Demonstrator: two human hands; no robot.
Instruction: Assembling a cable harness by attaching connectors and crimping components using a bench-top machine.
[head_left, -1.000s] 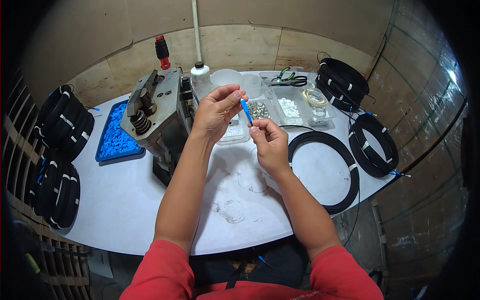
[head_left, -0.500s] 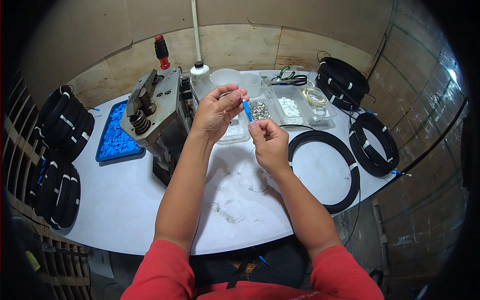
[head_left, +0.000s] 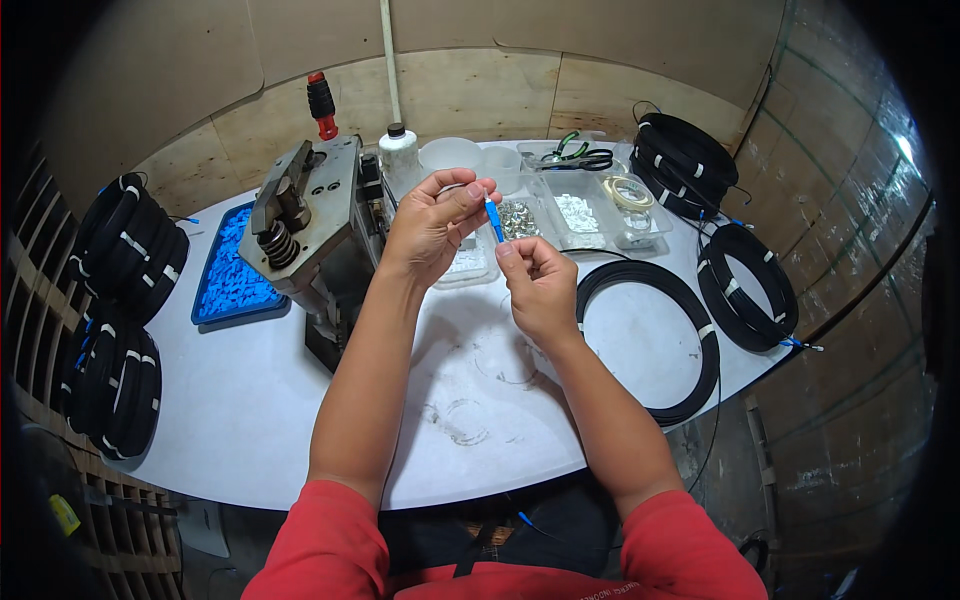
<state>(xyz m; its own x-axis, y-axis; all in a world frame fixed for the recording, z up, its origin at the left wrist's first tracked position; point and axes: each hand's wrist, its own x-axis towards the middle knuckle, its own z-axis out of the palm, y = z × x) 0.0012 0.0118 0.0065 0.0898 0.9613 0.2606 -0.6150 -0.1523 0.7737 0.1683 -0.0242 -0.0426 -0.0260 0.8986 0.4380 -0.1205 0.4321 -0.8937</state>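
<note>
Above the middle of the table, a slim blue fibre-optic connector (head_left: 494, 221) is held tilted between my two hands. My left hand (head_left: 442, 220) is closed in a pinch at its upper end, where a small whitish tip shows by the thumb. From below, my right hand (head_left: 540, 290) pinches the connector's lower end between thumb and forefinger, its other fingers curled in. A black cable (head_left: 600, 252) runs from behind my right hand to a black cable coil (head_left: 650, 405) lying flat on the table to the right.
At left stand a metal press (head_left: 310, 215) and a blue tray (head_left: 245, 312) of small blue parts. Behind my hands are a white bottle (head_left: 400, 155), clear containers (head_left: 600, 240) with small parts, and scissors (head_left: 590, 160). More cable coils (head_left: 125, 250) sit at both table sides.
</note>
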